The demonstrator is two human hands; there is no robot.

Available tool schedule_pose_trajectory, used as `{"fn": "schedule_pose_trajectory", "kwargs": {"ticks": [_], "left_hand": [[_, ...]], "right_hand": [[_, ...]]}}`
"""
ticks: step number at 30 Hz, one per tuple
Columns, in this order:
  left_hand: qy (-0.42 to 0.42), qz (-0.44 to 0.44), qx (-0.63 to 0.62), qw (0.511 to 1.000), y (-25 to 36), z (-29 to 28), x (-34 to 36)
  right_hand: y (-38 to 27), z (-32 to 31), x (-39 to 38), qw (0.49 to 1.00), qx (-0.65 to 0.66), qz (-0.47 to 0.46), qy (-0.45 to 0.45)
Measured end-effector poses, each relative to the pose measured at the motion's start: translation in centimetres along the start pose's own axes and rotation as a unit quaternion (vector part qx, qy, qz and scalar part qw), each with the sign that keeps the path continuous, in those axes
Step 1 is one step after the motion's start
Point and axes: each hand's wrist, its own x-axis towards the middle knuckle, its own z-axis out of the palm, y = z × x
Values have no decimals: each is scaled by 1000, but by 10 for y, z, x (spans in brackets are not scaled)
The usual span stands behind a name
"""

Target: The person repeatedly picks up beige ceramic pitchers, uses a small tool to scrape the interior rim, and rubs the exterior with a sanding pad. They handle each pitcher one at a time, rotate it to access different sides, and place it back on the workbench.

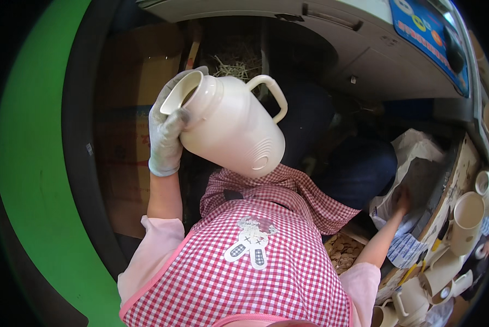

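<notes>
My left hand (168,131), in a pale grey glove, grips a cream plastic jug (236,125) by its neck, thumb near the spout. The jug is tilted, its mouth to the upper left, its loop handle to the upper right and its base toward my lap. Concentric curved ridges mark its side near the base. On the right, my bare right hand (402,199) reaches into a white plastic bag (411,144). Its fingers are in shadow, so what they touch does not show.
Several cream jugs and parts (468,218) crowd a worn bench at the right. Small tan discs (342,253) lie beside my right forearm. A white machine (359,52) juts over the far side. Brown cardboard boxes (127,180) stand at left, beside a green surface (31,136).
</notes>
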Motion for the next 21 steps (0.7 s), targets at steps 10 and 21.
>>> {"fn": "schedule_pose_trajectory", "kwargs": {"ticks": [10,21], "left_hand": [[-189,323,206,904,17,35,5],[-242,385,245,856,29,45,-3]], "right_hand": [[-270,-41,-277,928,314,-198,1],[-455,-3,-429,714,273,-543,-346]]}}
